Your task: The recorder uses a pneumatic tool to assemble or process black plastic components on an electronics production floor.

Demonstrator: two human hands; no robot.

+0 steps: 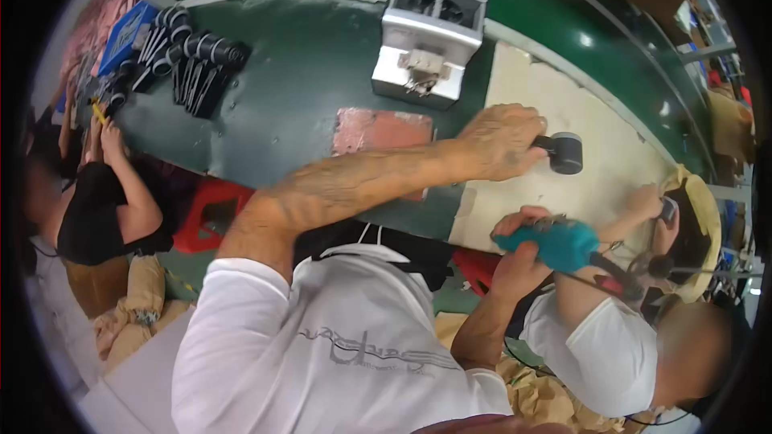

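Observation:
My left arm reaches across the bench, and my left hand (505, 143) is closed on the handle of a black device with a round drum-shaped head (566, 153). That head sticks out beyond my knuckles, over the cream sheet (515, 185). Nearer my body, my right hand (519, 261) is wrapped round a teal power screwdriver (559, 243). The tool's tip end is by my fingers, and its rear points right toward a cord. The two hands are apart, the screwdriver lying nearer than the black device.
A grey screw feeder (430, 36) with a red light stands at the back. Beneath my left forearm lies a reddish plate (378, 130). Several black devices (197, 64) and a blue bin (127, 36) sit far left. Co-workers sit both sides; one's hand (643, 202) is close by on the right.

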